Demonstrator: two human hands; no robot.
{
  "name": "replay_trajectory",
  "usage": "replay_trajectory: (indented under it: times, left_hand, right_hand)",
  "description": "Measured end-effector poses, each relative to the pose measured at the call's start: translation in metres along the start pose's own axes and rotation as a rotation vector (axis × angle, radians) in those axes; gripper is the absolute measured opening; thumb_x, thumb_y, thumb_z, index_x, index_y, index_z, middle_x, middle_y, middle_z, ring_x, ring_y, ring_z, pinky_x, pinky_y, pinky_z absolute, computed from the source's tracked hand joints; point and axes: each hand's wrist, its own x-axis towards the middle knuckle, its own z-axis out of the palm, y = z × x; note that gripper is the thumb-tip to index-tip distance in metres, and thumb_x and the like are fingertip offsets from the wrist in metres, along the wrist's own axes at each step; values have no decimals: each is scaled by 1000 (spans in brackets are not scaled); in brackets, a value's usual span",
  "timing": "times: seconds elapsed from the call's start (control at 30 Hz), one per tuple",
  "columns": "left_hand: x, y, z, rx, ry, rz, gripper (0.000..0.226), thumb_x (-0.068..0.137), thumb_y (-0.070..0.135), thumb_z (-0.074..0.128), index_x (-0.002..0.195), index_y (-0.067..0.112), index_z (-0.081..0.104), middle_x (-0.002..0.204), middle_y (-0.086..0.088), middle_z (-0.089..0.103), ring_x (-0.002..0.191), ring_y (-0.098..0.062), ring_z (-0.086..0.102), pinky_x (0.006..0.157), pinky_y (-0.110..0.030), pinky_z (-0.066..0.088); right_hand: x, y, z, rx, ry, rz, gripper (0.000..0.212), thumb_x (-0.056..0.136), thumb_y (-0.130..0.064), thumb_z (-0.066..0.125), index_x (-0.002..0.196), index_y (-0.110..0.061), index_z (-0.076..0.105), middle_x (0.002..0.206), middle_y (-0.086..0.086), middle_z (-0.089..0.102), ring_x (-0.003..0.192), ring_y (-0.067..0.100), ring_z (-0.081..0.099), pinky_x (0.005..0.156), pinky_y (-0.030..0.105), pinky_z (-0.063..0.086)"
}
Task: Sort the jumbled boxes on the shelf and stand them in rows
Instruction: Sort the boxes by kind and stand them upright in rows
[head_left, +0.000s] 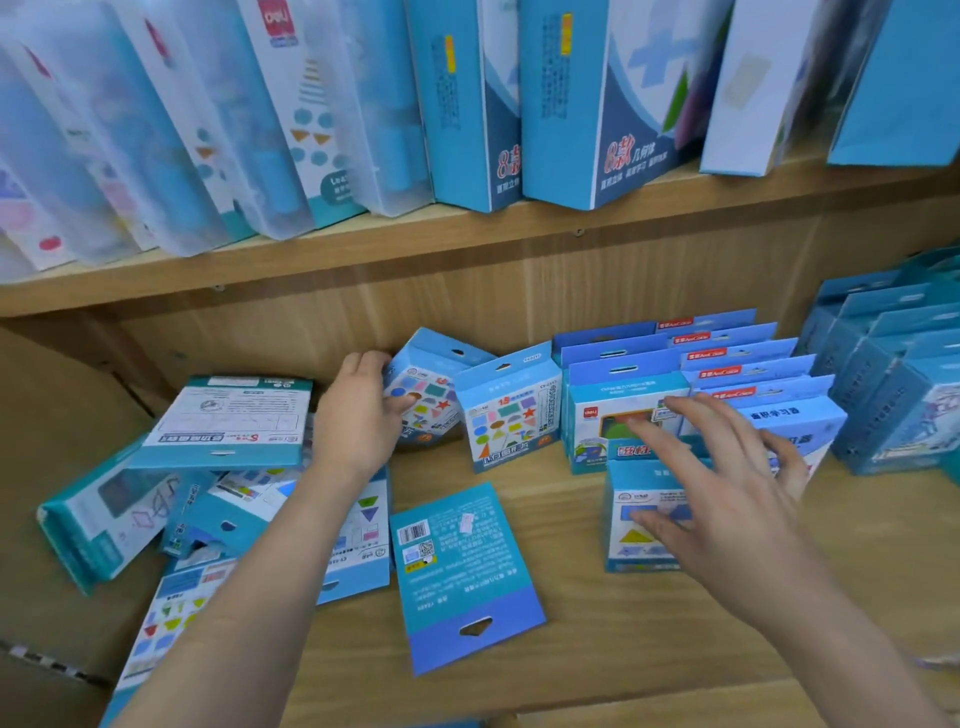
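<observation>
Boxes lie jumbled at the left end of the lower wooden shelf: a heap of teal and blue boxes, most flat or leaning, long axes pointing every which way. Left hand reaches in over the heap, forearm angled up from bottom left, fingers curled round the left side of a tilted shapes box near the shelf's back wall; that box leans left, hang-tab end up. Just right of it a second shapes box stands upright, face forward. Flat blue box lies back-up on bare wood at centre, long axis running toward the viewer, tab end nearest the front edge; open shelf surface lies to its right and front. Right hand hovers palm-down, fingers spread and gripping nothing, over a small upright box in front of rows of standing blue boxes. Further rows stand at far right.
</observation>
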Motion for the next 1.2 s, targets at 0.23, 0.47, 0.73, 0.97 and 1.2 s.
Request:
replay_trajectory:
  times: [0.23,0.47,0.73,0.97,1.2]
  left_hand:
    - [-24,3,-23,-246,293,28,30,82,9,68,110,7,56,103,-7,57,91,-16,51,67,-22,34]
    - [-52,23,-51,-256,449,161,29,77,-2,71,101,4,56,95,4,48,81,-1,39,68,-13,28]
    - [-87,53,-58,-641,176,-13,39,75,2,75,95,30,56,91,15,66,85,5,62,71,-12,50]
    - [-51,34,26,-513,23,-207,28,77,15,76,94,19,54,88,9,58,82,-3,57,60,-14,36]
    - [-33,27,65,-428,-91,-301,25,86,17,66,98,11,45,105,-10,64,98,-28,59,67,-30,38]
  right_hand:
    - [4,-5,7,-11,-23,-9,80,54,-34,89,126,-34,54,138,1,45,133,23,36,98,50,22]
    - [27,-21,5,23,-4,-67,80,59,-46,84,129,-34,47,142,0,41,134,18,29,100,50,20]
    - [43,-24,2,96,-26,-38,78,65,-52,78,132,-37,40,145,-3,37,136,14,22,97,50,25]
    - [33,-12,-7,129,-119,-50,89,56,-90,40,131,-43,40,141,-12,39,137,7,19,105,40,8]
    - [23,5,-23,-16,-306,-10,79,72,-57,70,139,-47,28,134,-20,36,131,6,25,105,36,16]
